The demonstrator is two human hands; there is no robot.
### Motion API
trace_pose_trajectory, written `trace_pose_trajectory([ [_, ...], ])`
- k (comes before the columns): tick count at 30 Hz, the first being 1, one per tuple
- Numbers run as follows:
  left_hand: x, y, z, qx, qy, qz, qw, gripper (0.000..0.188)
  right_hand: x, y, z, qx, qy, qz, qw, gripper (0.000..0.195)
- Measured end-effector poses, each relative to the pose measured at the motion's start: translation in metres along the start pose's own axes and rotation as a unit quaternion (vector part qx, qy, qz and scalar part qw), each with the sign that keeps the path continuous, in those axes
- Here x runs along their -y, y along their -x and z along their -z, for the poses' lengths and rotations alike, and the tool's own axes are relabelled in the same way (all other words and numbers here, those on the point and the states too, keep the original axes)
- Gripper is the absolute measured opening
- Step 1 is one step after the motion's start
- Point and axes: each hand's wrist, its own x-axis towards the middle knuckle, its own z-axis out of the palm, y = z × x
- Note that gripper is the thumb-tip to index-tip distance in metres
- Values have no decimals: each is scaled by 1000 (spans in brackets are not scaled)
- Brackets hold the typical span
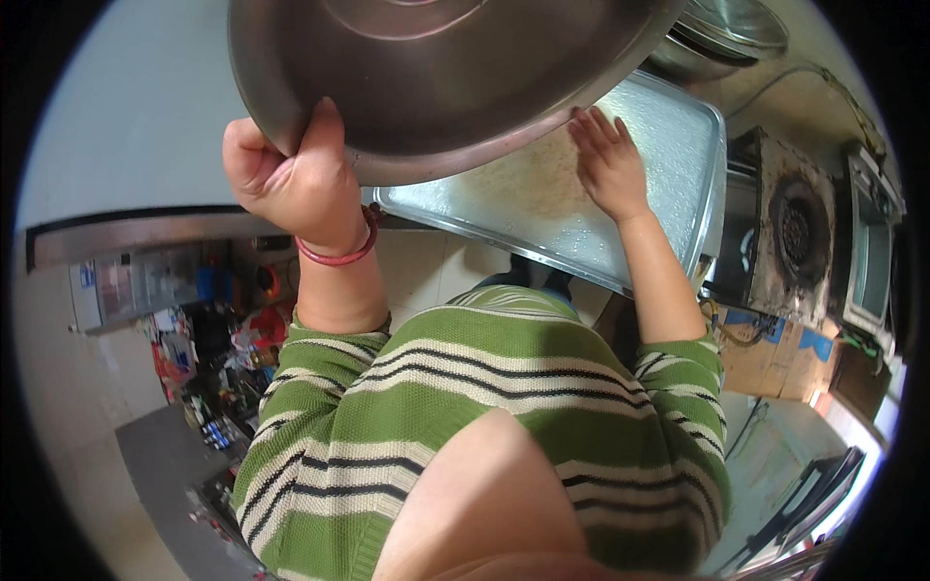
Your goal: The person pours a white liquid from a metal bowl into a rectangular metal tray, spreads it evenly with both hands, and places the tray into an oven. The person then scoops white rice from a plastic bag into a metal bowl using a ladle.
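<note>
A wide round metal basin or lid (450, 87) is tilted up before me, and its near edge faces my body. My left hand (298, 174) grips its left rim, thumb on the facing surface and fingers curled at the edge; a red bangle circles the wrist. My right hand (610, 163) is beside the lower right rim with its fingers extended; whether the fingertips touch the rim, I cannot tell. Beneath that hand lies a large rectangular metal tray (523, 229), wet and shiny, with a brownish patch in its middle.
Stacked metal bowls (726, 33) stand beyond the tray. Right of it are a sooty gas burner (795, 225), a metal-framed appliance (872, 247) and a cardboard box (777, 356). A pale surface with a metal edge (145, 240) is at left, with many small items lower down.
</note>
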Motion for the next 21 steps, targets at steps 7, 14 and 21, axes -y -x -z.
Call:
trace_pose_trajectory([
  [7, -40, 11, 120, -43, -66, -112, 991, 28, 42, 1, 14, -174, -72, -114, 976, 35],
  [14, -111, 52, 291, -140, -134, -52, 980, 34, 34, -7, 9, -69, 238, -101, 964, 37],
  [21, -165, 143, 541, -201, -268, 141, 932, 27, 173, 33, -45, -269, -438, -497, 699, 44],
])
